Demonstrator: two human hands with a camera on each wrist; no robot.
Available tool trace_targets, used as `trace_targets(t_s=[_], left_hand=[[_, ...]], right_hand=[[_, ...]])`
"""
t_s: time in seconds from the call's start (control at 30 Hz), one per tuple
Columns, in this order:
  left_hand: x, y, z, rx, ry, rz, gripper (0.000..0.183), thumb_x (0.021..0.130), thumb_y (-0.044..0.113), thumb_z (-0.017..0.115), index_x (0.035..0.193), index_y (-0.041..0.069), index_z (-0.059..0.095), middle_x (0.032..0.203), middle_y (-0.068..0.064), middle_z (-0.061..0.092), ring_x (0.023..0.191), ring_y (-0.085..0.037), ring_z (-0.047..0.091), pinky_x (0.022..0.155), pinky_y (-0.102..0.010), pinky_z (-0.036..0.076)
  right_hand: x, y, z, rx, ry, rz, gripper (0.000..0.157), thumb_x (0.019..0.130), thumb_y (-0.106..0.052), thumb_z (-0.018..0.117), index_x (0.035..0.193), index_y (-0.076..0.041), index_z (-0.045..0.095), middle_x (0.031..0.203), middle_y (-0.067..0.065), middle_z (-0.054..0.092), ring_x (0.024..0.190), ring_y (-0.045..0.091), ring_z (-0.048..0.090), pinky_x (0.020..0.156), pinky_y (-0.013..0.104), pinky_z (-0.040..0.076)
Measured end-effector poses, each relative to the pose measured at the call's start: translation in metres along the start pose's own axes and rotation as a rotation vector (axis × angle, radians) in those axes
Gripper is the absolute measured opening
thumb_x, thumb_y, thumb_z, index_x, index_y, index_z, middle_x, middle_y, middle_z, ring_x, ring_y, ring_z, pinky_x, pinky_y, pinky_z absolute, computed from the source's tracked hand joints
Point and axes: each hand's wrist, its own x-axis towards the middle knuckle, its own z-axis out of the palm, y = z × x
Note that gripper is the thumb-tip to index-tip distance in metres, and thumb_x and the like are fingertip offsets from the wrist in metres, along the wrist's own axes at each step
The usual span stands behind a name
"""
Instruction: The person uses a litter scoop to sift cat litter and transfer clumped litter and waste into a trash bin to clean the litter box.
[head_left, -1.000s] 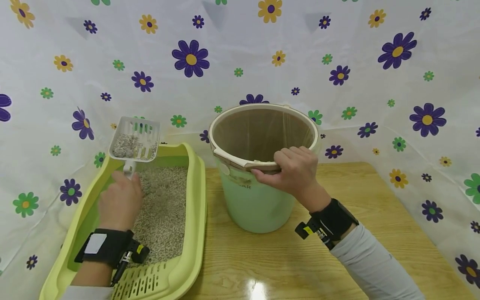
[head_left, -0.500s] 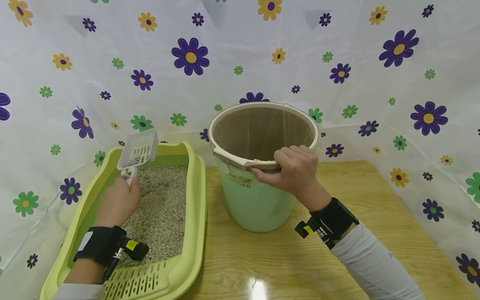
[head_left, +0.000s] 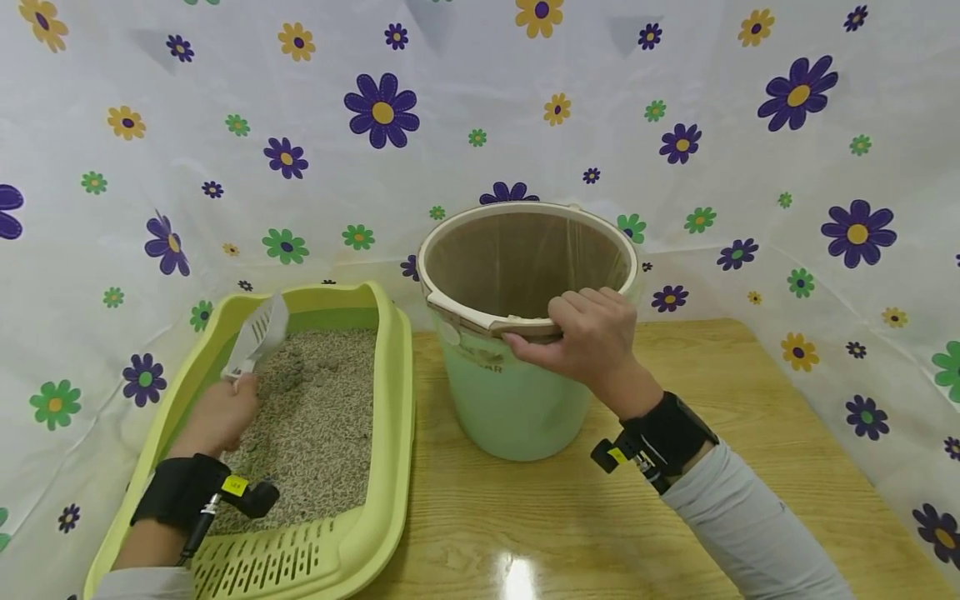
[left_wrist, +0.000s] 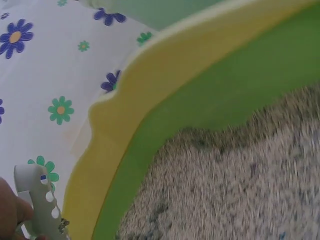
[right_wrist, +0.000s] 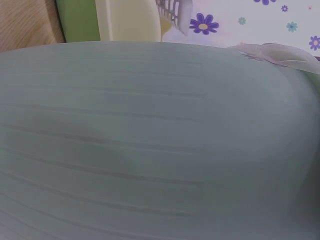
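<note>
Wood-grain bench (head_left: 735, 383), glossy, light glare (head_left: 517, 577) in front of bucket (head_left: 517, 408). White flowered sheet (head_left: 480, 67) behind bucket and along both sides. Yellow-green tray (head_left: 395, 400) left of bucket, just apart, grey-brown litter (head_left: 326, 425) inside. Scoop (head_left: 261, 332) left of bucket, tilted over tray's far-left part; left grip (head_left: 220, 414) holding its handle. Right grip (head_left: 588, 337) wrapped over bucket's near-right rim. Thin liner (head_left: 525, 258) inside bucket.

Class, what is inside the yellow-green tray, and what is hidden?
The tray holds grey-brown granules, with darker clumps toward the far end. The granules hide the floor beneath them; the left grip, arm and white scoop hide parts of its left side.
</note>
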Motion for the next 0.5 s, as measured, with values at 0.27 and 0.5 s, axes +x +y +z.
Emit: trace_targets(t_s=[0.27, 0.5], left_hand=[[-0.01, 0.008, 0.007, 0.355, 0.393, -0.087, 0.041, 0.1, 0.027, 0.034, 0.091, -0.011, 0.042, 0.07, -0.033, 0.051, 0.059, -0.05, 0.054, 0.041, -0.046, 0.036], [-0.008, 0.015, -0.004, 0.313, 0.303, 0.027, 0.047, 0.1, 0.033, 0.028, 0.088, -0.009, 0.046, 0.064, -0.019, 0.047, 0.05, -0.032, 0.049, 0.041, -0.037, 0.034]], right_hand=[[0.0, -0.001, 0.0, 0.004, 0.022, -0.004, 0.064, 0.082, -0.063, 0.049, 0.045, -0.013, 0.033, 0.04, -0.001, 0.031, 0.037, 0.013, 0.025, 0.04, 0.028, 0.019], [0.001, 0.0, -0.001, 0.004, -0.006, 0.003, 0.064, 0.081, -0.064, 0.05, 0.046, -0.013, 0.035, 0.041, -0.002, 0.032, 0.038, 0.013, 0.026, 0.041, 0.029, 0.019]])
